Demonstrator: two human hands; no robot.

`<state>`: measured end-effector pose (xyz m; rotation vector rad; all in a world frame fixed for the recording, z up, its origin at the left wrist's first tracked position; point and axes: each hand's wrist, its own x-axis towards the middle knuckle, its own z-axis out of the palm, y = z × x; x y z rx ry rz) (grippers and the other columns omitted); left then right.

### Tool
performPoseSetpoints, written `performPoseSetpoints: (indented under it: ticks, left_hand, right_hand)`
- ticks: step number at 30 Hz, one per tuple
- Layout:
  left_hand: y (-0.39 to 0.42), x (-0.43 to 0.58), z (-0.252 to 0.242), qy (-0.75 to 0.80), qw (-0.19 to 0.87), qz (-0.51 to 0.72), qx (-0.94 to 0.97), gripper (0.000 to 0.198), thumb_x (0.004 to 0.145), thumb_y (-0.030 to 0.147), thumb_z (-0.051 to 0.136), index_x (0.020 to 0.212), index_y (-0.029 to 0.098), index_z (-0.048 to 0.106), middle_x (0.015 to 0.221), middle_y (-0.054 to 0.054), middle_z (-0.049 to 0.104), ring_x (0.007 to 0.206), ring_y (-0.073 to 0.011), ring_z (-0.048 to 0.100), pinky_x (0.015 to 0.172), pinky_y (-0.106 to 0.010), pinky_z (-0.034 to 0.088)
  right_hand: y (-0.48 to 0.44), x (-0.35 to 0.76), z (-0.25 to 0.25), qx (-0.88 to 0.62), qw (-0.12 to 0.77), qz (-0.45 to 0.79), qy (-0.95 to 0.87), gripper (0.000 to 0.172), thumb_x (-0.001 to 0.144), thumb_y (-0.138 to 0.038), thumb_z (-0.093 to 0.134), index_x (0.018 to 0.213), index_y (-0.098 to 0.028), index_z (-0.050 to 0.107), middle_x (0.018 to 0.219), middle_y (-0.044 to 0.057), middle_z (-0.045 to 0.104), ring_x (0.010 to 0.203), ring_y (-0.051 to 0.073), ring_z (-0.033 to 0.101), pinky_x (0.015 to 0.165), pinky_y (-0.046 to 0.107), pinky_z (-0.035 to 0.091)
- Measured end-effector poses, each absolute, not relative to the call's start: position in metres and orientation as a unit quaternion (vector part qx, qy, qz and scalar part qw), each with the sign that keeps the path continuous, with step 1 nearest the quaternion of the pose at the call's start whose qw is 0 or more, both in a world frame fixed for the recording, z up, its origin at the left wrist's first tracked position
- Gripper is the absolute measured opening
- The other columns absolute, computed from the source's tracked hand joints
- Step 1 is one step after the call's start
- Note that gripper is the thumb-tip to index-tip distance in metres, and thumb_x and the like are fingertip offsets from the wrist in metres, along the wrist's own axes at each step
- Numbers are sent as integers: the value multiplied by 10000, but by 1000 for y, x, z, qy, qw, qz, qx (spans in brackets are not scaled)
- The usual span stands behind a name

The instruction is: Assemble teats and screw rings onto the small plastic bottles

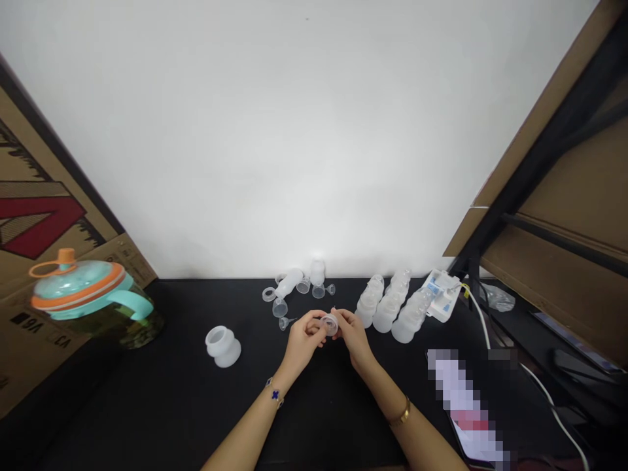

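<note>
My left hand (305,335) and my right hand (352,335) meet over the black table, both closed on a small translucent bottle collar ring (330,323). Its round opening faces up toward me; whether a nipple sits inside is too small to tell. To the left stands an uncapped white bottle body (224,347). Beyond my hands lie loose bottle parts: a white bottle (290,283), a ring (269,294), a clear cap (279,307) and a clear nipple (285,323). A second white bottle (318,271) stands by the wall.
Several assembled bottles (412,315) stand in rows at right, before a white power strip (444,294) with a cable. A phone (464,405) lies at front right. A large teal-lidded jug (98,294) and cardboard (44,216) border the left; a dark metal frame (534,222) the right.
</note>
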<state>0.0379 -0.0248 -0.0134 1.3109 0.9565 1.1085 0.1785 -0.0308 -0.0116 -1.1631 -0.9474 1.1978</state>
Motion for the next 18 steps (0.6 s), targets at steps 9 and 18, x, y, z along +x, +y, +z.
performPoseSetpoints:
  ticks: [9,18]
  left_hand:
    - [-24,37,-16,411,531,483,562,298,721,304,745,969,148,691,640,19,660,461,-94,550,472,-198,458]
    - [-24,35,-15,415,513,479,578,274,768,341,724,962,149,697,606,23,637,424,-78,478,433,-187,373]
  right_hand:
    - [-31,176,-10,-491,577,513,-404,500,721,-673,755,648,-184,680,595,-6,573,516,116,472,484,249,400]
    - [-32,174,-10,-493,578,509,-404,479,732,-654,752,662,-185,684,610,-7,576,530,119,472,490,251,408]
